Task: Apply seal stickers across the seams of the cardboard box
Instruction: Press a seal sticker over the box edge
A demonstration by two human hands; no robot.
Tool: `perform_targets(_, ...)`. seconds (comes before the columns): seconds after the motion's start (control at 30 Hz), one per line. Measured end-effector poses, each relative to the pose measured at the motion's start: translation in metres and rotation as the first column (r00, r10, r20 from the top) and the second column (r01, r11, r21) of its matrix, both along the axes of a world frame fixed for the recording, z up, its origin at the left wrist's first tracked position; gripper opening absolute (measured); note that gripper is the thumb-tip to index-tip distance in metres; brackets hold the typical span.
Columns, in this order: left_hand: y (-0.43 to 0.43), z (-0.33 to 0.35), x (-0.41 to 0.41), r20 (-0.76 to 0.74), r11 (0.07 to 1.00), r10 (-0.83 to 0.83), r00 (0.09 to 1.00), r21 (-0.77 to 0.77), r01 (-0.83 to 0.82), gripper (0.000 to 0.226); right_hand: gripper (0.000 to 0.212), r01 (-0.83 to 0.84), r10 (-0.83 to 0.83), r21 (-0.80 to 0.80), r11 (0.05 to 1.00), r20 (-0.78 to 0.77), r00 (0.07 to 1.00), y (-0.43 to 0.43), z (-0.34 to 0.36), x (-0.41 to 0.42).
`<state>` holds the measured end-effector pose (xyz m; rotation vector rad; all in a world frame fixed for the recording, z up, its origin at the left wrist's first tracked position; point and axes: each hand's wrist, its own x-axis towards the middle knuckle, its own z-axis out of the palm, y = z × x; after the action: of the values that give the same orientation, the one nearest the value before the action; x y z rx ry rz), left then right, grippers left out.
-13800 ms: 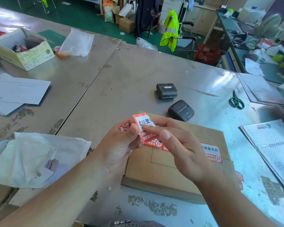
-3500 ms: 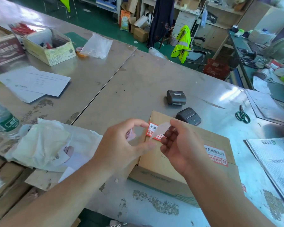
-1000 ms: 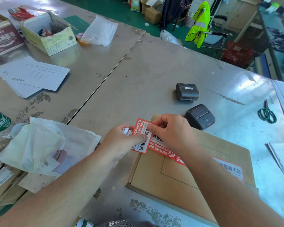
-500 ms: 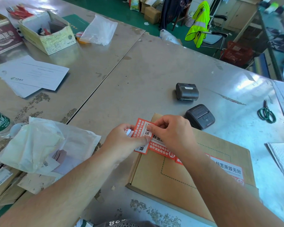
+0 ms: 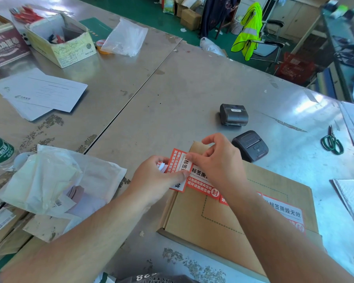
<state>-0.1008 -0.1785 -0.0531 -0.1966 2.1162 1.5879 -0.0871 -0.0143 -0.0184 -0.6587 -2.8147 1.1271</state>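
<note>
The step in hand is judged to be the placing of a red-and-white seal sticker (image 5: 177,164) at the far left corner of the flat brown cardboard box (image 5: 219,219), which lies on the worn stainless-steel bench (image 5: 182,88) directly before the person. The sticker is pinched at its upper edge between thumb and forefinger of the right hand (image 5: 219,160) and gripped lower down by the left hand (image 5: 157,179), whose thumb is laid across the printed face. A scrap of white paper (image 5: 161,166), probably backing, is seen tucked in the left palm. Part of the sticker is seen overhanging the box's left edge; whether the adhesive touches the cardboard cannot be told. For a sound seal it is advised that the sticker be drawn taut, centred over the edge seam, pressed onto the lid first, then folded down the side and rubbed flat from the middle outward, so that no crease is trapped. An applied sticker (image 5: 202,185) is noted just beside it, and another applied sticker (image 5: 284,211) at the lid's right edge. Recorded on the bench are a black portable printer (image 5: 250,146) just beyond the box, a second black printer (image 5: 234,115) further off, green-handled scissors (image 5: 332,142), white envelopes (image 5: 43,92), crumpled white plastic bags (image 5: 49,180) and an open cream carton (image 5: 59,44). Beyond the bench a green floor (image 5: 131,7) and a fluorescent yellow vest (image 5: 249,31) hung on a chair are observed.
</note>
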Motion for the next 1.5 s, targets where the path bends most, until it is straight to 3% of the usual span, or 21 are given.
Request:
perform_targets(0.2,-0.003,-0.004,-0.002,0.053,0.999,-0.039,0.998,0.006,0.039,0.049,0.041,-0.001,0.0,0.021,1.0,0.029,1.0,0.0,0.002,-0.005)
perform_targets(0.37,-0.003,-0.003,-0.008,0.115,0.999,-0.003,0.993,0.047,-0.003,0.029,0.04,0.005,-0.006,0.018,1.0,0.045,0.999,0.0,0.002,-0.005)
perform_targets(0.7,0.008,-0.016,-0.014,0.31,0.987,0.039,0.95,0.139,-0.085,0.04,0.033,0.002,-0.003,0.021,1.0,0.031,1.0,0.001,-0.001,-0.006)
perform_targets(0.93,0.028,-0.011,-0.018,0.268,0.992,0.04,0.963,0.108,-0.071,0.037,0.028,-0.093,0.093,0.031,0.995,-0.014,0.996,0.008,-0.007,0.004)
perform_targets(1.07,0.028,-0.018,-0.01,0.132,0.998,-0.004,0.991,0.07,-0.006,0.047,0.03,-0.133,0.134,0.008,0.991,-0.045,0.99,0.009,-0.01,0.01)
perform_targets(1.23,0.018,-0.029,0.013,0.034,0.995,0.097,0.995,0.015,-0.098,0.038,0.035,-0.181,0.181,0.006,0.984,-0.048,0.982,0.009,-0.009,0.013)
perform_targets(1.5,0.001,-0.028,0.028,0.103,0.992,0.048,0.994,0.115,-0.06,0.033,0.067,-0.352,0.351,0.092,0.932,0.026,0.936,0.006,-0.004,0.021)
